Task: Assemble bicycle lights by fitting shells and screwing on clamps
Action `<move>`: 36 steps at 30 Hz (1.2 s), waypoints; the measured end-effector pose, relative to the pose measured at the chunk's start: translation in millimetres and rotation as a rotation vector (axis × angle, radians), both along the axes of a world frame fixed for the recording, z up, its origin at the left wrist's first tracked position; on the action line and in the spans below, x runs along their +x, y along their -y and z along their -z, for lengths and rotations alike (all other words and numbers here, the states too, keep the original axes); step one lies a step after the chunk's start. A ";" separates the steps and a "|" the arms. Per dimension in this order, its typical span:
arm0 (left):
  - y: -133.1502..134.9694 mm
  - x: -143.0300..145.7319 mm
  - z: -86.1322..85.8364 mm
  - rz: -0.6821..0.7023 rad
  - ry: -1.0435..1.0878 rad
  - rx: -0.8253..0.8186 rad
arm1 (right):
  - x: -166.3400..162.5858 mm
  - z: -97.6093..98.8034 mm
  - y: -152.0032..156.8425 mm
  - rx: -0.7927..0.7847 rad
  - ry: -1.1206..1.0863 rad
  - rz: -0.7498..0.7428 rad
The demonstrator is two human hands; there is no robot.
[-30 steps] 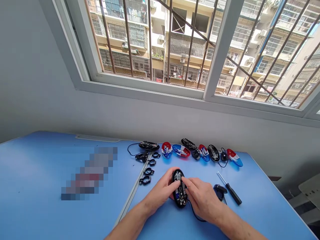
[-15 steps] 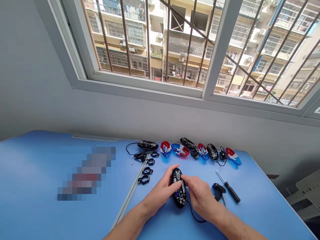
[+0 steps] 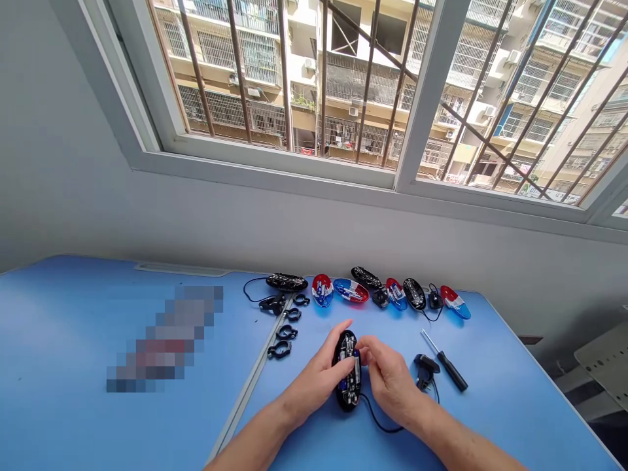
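Note:
My left hand (image 3: 328,366) grips a black oval light base (image 3: 348,400) by its left side, with the thumb lying across the inside. Small electronic parts and silver, battery-like cylinders fill its open face. At the upper right edge of the base, my right hand (image 3: 387,374) has its fingers curled and pressed against it; the fingertips are partly hidden. A black cable (image 3: 375,415) runs from the base and passes under my right hand. Right of that hand lies a black clamp-like switch part (image 3: 426,367) with a cable.
A screwdriver (image 3: 444,360) lies at the right. Several black ring clamps (image 3: 279,349) stand left of my hands. Along the back are red-and-blue oval covers (image 3: 350,290) and more black light bases (image 3: 287,282). A blurred patch (image 3: 164,340) covers something on the blue table (image 3: 59,327).
The right fingers have curled in and drawn back slightly from the base's face to its right edge. The left hand keeps its grip. The whole view has shifted slightly.

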State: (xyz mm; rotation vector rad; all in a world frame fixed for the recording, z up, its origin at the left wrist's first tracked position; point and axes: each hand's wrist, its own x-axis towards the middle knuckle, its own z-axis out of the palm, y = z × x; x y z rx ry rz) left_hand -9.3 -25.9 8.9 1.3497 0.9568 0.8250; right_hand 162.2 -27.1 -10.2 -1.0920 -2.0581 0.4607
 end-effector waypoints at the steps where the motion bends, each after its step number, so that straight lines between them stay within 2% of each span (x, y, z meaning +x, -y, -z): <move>1: 0.1 0.4 0.1 -0.004 -0.002 0.003 | -0.3 -0.3 0.2 -0.009 -0.009 -0.001; 13: 0.1 2.7 -1.6 -0.024 -0.007 0.020 | 1.0 3.4 -1.5 -0.084 -0.105 -0.064; 24: 3.8 3.8 -7.7 -0.041 -0.016 0.028 | 1.0 1.3 -0.6 -0.139 -0.103 -0.034; 36: 2.9 3.2 -7.2 -0.027 -0.025 0.050 | 1.6 -8.9 2.1 -0.261 -0.165 -0.071</move>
